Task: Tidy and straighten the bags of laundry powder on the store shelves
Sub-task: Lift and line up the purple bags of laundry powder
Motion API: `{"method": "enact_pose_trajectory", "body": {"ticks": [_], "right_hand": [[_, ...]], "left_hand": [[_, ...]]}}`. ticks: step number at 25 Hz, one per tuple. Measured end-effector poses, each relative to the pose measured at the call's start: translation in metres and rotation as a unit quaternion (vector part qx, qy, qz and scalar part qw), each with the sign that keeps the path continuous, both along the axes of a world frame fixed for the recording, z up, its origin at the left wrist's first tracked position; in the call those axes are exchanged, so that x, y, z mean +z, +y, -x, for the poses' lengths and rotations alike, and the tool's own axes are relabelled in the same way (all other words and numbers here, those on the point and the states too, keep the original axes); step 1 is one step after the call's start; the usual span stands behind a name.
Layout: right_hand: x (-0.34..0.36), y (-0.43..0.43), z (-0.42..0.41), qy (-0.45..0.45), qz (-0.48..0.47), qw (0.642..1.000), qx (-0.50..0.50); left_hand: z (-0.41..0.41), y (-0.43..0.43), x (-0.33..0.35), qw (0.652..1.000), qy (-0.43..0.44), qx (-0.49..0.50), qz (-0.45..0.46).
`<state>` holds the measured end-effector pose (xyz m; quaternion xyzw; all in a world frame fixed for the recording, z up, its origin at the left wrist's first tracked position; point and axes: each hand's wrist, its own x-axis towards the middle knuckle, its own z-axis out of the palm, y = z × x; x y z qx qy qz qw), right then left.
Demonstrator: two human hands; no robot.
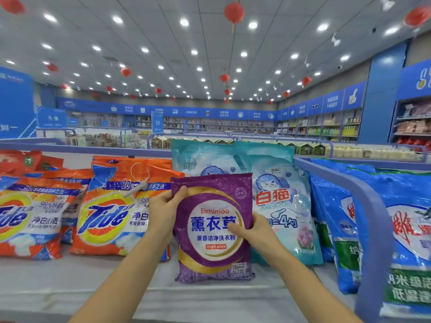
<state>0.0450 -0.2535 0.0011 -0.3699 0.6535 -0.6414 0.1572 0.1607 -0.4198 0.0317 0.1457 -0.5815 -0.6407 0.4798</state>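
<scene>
A purple bag of laundry powder (214, 252) stands upright at the middle of the white shelf (116, 287). My left hand (164, 209) grips its upper left corner, thumb over the front. My right hand (253, 230) holds its right edge, thumb pressed on the white label. Behind it stand light-blue bags with a cat logo (279, 201). To the left lean orange Tide bags (109, 213), with more at the far left (28, 217). Dark-blue bags (335, 220) stand to the right.
A curved blue rail (363, 206) divides this shelf from a neighbouring bin of blue bags (410, 241). A blue back rail (93, 148) runs behind the bags. Further shelves and aisles fill the store beyond.
</scene>
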Motion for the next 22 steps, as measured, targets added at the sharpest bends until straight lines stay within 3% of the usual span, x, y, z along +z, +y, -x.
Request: {"method": "enact_pose_trajectory", "body": {"ticks": [3,7,13,17,22], "right_hand": [[-0.008,0.007,0.007,-0.033,-0.030,0.998,0.036],[-0.017,0.017,0.004,0.060,-0.192,0.972,0.120],[0.007,0.033,-0.016,0.071,-0.107,0.990,0.060],[0.026,0.064,-0.043,0.065,-0.034,0.997,-0.017],[0.047,0.124,-0.072,0.073,0.030,0.989,-0.122]], "left_hand": [[-0.001,-0.004,0.000,0.999,-0.017,-0.038,-0.002],[-0.009,-0.016,0.006,0.994,-0.063,-0.077,0.046],[-0.030,-0.017,0.028,0.993,-0.041,-0.092,0.067],[-0.041,0.009,0.032,0.975,0.011,-0.220,0.018],[-0.034,0.082,-0.024,0.923,-0.049,-0.378,-0.050]]}}
